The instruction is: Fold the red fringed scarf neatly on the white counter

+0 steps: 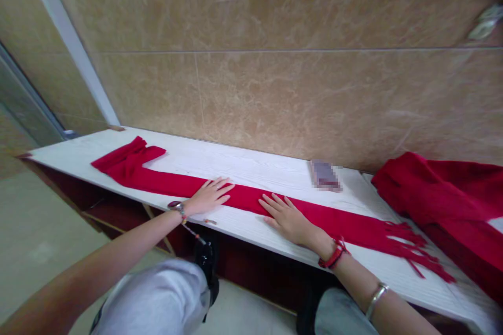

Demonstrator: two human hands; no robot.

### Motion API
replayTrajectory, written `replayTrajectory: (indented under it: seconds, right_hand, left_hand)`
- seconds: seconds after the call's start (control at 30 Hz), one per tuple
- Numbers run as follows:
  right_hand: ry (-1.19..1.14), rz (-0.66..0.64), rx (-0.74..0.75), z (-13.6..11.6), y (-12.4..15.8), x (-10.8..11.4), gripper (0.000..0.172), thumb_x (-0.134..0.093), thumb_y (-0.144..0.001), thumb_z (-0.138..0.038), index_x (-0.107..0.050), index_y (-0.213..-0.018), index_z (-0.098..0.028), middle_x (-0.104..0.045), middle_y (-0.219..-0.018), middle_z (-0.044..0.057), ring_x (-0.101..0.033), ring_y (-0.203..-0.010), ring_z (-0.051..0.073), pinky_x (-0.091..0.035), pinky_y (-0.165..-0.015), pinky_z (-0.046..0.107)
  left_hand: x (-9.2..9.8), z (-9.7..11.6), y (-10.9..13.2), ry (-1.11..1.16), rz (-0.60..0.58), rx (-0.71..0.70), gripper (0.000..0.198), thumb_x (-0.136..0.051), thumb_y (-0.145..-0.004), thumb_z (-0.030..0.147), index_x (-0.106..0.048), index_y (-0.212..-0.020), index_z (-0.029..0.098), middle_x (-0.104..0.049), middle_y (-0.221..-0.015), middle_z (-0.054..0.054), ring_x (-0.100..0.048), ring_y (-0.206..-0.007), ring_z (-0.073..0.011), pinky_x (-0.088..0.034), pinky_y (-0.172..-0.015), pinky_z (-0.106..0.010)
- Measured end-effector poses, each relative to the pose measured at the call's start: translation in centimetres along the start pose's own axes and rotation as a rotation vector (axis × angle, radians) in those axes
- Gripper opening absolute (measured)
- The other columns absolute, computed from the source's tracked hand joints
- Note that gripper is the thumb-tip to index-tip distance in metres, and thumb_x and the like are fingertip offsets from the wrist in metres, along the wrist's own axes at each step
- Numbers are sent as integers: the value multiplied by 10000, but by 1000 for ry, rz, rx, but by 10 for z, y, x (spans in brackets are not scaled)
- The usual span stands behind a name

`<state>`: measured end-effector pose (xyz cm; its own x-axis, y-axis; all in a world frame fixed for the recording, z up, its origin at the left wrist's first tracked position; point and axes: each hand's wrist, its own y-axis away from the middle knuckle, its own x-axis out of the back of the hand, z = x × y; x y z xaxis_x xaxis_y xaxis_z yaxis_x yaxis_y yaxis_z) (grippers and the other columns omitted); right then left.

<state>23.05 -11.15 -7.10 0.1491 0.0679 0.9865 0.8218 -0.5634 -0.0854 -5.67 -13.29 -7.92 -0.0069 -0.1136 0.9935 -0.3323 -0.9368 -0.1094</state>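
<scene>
Head view, looking down and forward: a long white worktop (236,156) ran across the scene against a tan, marbled wall (255,89). Along it lay a red scarf (244,198), stretched in a narrow band from the left part of the surface toward the lower right. Its left end was bunched and folded over on itself; its right end finished in a loose, tangled fringe (418,254). Both of the person's bare hands rested palm down on the band, near its middle and apart from each other. The left hand (208,196) was flat with its fingers spread, the grip fully open and closed around nothing, pressing only on the cloth. The right hand (288,220) lay in the same way farther along toward the fringe, fingers extended, its grip likewise open and holding nothing. A dark watch (175,205) and a beaded strand circled the left wrist; a red braided bracelet (334,255) circled the right, with a silver bangle (376,299) higher up the forearm. Behind the scarf, near the wall, was a flat rectangular object (325,175) hidden by pixelation. At the far right, a second red cloth (444,193) sat in a loose heap, just beside the fringe. Below were the person's knees in pale trousers (165,298).
</scene>
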Motion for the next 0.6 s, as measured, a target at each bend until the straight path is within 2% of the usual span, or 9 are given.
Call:
replayTrajectory:
  seconds: [0.1, 0.23, 0.3, 0.37, 0.43, 0.5, 0.6]
  right_hand:
    - [93, 14, -174, 19, 39, -1, 544, -229, -932, -468, -265, -1409, -211, -230, -1473, 83, -178, -1350, 295, -219, -1043, 568]
    - [168, 2, -394, 55, 98, 5, 539, -239, -936, -437, -267, -1410, -183, -220, -1474, 107, -200, -1342, 313, -245, -1010, 601]
    - [208, -16, -461, 75, 125, 10, 485, -262, -938, -401, -351, -1375, -210, -252, -1464, 110, -218, -1335, 326, -261, -987, 619]
    - [245, -25, -540, 91, 145, 14, 450, -293, -934, -380, -442, -1319, -200, -302, -1443, 135, -251, -1318, 351, -281, -970, 617]
    - [280, 21, -646, 101, 152, 17, 490, -325, -923, -400, -461, -1298, -116, -348, -1405, 200, -288, -1296, 371, -292, -979, 584]
    - [288, 108, -692, 103, 146, 21, 569, -352, -910, -430, -423, -1308, -30, -364, -1378, 251, -304, -1286, 373, -288, -1001, 537]
    - [178, 165, -539, 91, 117, 26, 590, -369, -905, -426, -369, -1342, -31, -332, -1407, 224, -263, -1314, 337, -271, -1033, 491]
  left_hand:
    - [-3, -9, 3, -38, -29, -3, 443, -311, -942, 339, -345, -1377, 260, -258, -1469, -47, -194, -1349, -229, -189, -1072, -424]
    - [11, -8, -1, -18, -125, 67, 471, -258, -939, 358, -308, -1397, 258, -219, -1479, -68, -162, -1354, -286, -159, -1047, -524]
    - [18, -3, -3, 6, -197, 159, 495, -245, -931, 405, -304, -1399, 254, -200, -1481, -81, -153, -1350, -322, -147, -1025, -573]
    - [23, 3, -3, 34, -248, 224, 508, -223, -930, 434, -299, -1400, 257, -173, -1486, -66, -139, -1354, -318, -142, -1023, -574]
    - [27, 10, -2, 58, -256, 241, 496, -207, -937, 428, -292, -1398, 268, -145, -1489, -40, -131, -1359, -292, -145, -1033, -548]
    - [32, 18, -1, 69, -250, 252, 481, -214, -942, 409, -289, -1397, 272, -124, -1489, -30, -130, -1359, -278, -149, -1041, -523]
    - [38, 34, 1, 77, -237, 285, 467, -212, -950, 359, -280, -1402, 260, -120, -1490, -47, -113, -1361, -280, -141, -1039, -523]
